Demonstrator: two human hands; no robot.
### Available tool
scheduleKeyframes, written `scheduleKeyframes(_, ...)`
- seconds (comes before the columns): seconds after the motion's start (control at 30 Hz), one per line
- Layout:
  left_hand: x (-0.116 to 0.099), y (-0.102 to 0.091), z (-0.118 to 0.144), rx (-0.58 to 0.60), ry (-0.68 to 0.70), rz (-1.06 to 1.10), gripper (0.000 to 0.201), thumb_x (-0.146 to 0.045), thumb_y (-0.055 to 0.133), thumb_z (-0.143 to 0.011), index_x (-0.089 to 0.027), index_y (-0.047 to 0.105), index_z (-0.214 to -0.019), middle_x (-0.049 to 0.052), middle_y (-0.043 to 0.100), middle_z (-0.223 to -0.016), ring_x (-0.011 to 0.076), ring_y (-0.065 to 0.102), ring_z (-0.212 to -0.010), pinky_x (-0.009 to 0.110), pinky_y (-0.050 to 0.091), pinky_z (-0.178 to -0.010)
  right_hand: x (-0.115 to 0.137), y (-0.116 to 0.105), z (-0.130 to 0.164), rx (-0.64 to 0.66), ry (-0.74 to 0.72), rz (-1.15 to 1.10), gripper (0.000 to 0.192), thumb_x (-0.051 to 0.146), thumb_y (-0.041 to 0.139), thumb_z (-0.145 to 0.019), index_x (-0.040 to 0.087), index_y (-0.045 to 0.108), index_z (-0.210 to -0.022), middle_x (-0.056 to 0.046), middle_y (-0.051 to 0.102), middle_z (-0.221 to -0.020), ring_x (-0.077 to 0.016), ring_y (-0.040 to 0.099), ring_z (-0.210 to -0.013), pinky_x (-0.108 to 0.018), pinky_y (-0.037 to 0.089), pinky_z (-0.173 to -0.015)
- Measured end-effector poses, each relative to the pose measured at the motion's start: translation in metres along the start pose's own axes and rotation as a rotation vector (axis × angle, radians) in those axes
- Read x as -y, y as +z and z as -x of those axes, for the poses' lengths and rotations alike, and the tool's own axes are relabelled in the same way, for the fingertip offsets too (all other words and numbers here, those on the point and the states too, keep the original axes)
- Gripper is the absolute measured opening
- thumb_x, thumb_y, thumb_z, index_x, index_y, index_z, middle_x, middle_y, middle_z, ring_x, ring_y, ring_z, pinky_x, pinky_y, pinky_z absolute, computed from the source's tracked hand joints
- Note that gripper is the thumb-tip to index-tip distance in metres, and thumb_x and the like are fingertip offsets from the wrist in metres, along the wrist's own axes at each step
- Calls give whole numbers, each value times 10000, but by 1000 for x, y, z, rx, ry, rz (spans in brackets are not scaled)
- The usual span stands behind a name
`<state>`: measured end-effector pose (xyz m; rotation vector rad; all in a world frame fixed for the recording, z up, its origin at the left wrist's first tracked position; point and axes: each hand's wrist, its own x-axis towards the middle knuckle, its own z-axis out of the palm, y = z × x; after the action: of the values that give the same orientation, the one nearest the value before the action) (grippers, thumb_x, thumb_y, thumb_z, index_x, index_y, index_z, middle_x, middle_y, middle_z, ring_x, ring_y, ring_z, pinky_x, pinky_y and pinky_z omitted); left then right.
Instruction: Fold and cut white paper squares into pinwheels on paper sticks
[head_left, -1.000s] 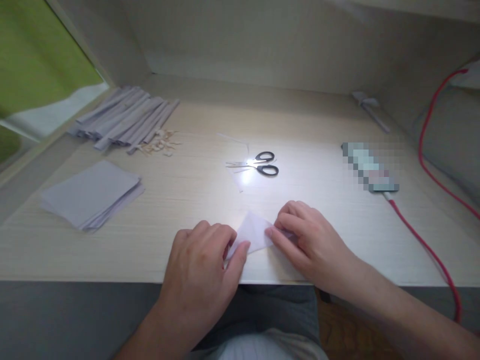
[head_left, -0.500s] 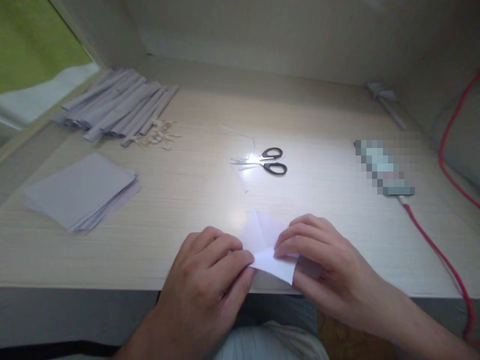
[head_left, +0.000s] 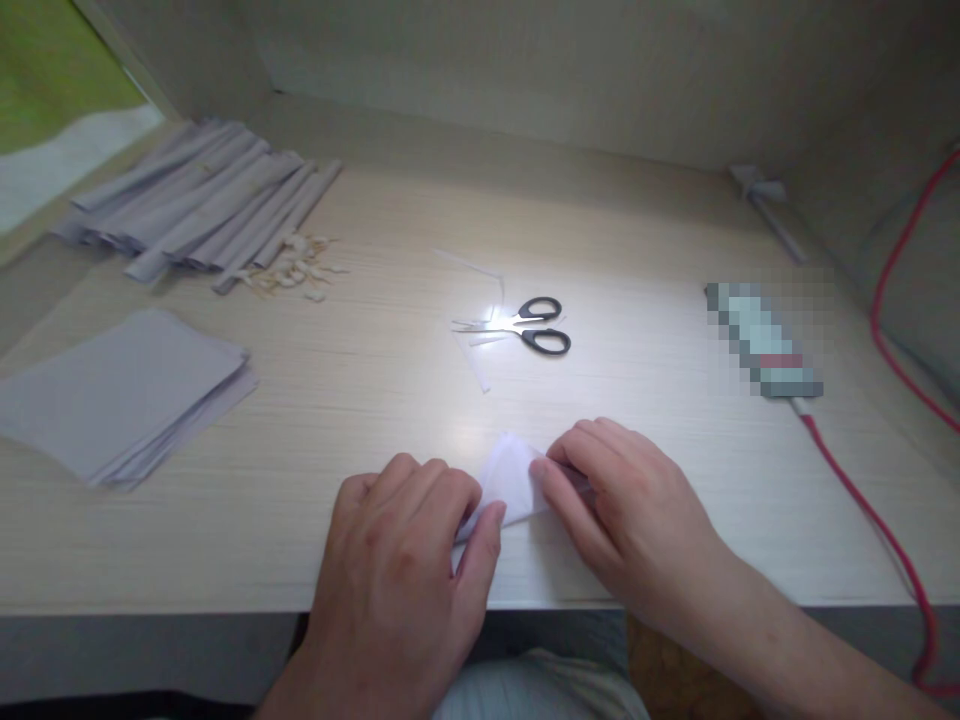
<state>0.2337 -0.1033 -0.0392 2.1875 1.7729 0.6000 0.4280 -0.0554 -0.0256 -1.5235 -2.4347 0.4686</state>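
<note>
A small sheet of white paper (head_left: 511, 484), folded over so its top comes to a blunt point, lies near the front edge of the table. My left hand (head_left: 409, 545) grips its left end between thumb and curled fingers. At the other end my right hand (head_left: 626, 505) pinches the paper, thumb on top. Both ends of the sheet are partly hidden by my fingers. Beyond the paper rest black-handled scissors (head_left: 546, 343), their blades pointing left among thin paper strips (head_left: 474, 365).
Rolled paper tubes (head_left: 217, 200) are heaped at the back left, beside small pale twisted bits (head_left: 296, 268). A stack of paper sheets (head_left: 127, 390) sits at left. To the right lie a blurred-out phone (head_left: 765, 340) with a red cable (head_left: 870, 505) and a paper stick (head_left: 776, 220).
The paper's near part has been folded over away from me, leaving a smaller shape. My right thumb has moved from beneath the sheet to its top. The view has shifted slightly.
</note>
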Motion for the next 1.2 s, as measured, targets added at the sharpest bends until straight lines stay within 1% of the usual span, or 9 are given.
scheduleKeyframes(0.27,2,0,-1,-36,-7,14,183,-252,674,-899,-221,581,-745,-11,576,-683,231,537,-701,383,286,-693,1,2,-1,5,-20,95,277,265,529,-999,195,577,-736,-38,574,-733,-203,505,-696,-335,310,-654)
scheduleKeyframes(0.5,3,1,1,-36,-13,6,149,-252,664,-904,-217,586,-781,3,591,-711,239,548,-725,393,311,-700,3,1,-6,57,-60,254,274,291,505,-1024,211,569,-770,-43,613,-764,-227,513,-704,-355,283,-682)
scheduleKeyframes(0.57,4,1,2,-44,-15,-1,63,-255,653,-912,-212,620,-879,21,628,-778,252,559,-767,402,331,-708,4,1,-7,70,-74,279,272,291,503,-1026,215,567,-773,-41,618,-763,-232,519,-702,-361,283,-693)
scheduleKeyframes(0.6,5,1,2,-53,-8,-3,60,-251,644,-919,-212,640,-965,32,651,-831,259,568,-802,409,346,-721,4,0,-7,74,-82,286,273,292,502,-1027,216,568,-774,-39,621,-760,-233,520,-697,-362,283,-695)
scheduleKeyframes(0.67,6,2,2,-68,22,2,222,-234,625,-935,-233,649,-1156,52,689,-968,272,585,-898,429,380,-769,3,0,-7,81,-96,303,278,295,498,-1029,216,570,-772,-39,628,-755,-232,519,-684,-362,281,-695)
scheduleKeyframes(0.73,8,3,3,-71,65,16,338,-205,610,-946,-274,637,-1276,57,702,-1131,280,589,-1036,458,407,-868,2,-1,-8,88,-105,317,285,291,494,-1029,215,569,-765,-43,635,-749,-231,519,-675,-359,279,-690)
scheduleKeyframes(0.83,11,5,3,-42,166,41,414,-171,597,-948,-288,634,-1343,33,668,-1354,288,537,-1249,492,380,-1053,2,-1,-10,98,-111,325,291,275,481,-1031,213,565,-759,-45,641,-741,-227,519,-661,-352,276,-682)
scheduleKeyframes(0.9,13,7,3,-18,211,38,446,-178,592,-951,-277,617,-1385,16,637,-1435,297,503,-1322,510,347,-1117,1,0,-11,96,-116,320,296,271,473,-1034,212,563,-758,-43,639,-731,-223,518,-648,-350,275,-675)
scheduleKeyframes(1.2,12,5,1,16,209,-13,460,-191,566,-973,-292,599,-1420,-37,626,-1473,292,514,-1358,513,313,-1140,1,0,-12,84,-120,278,323,258,438,-1037,204,578,-750,-51,635,-720,-223,528,-637,-359,295,-659)
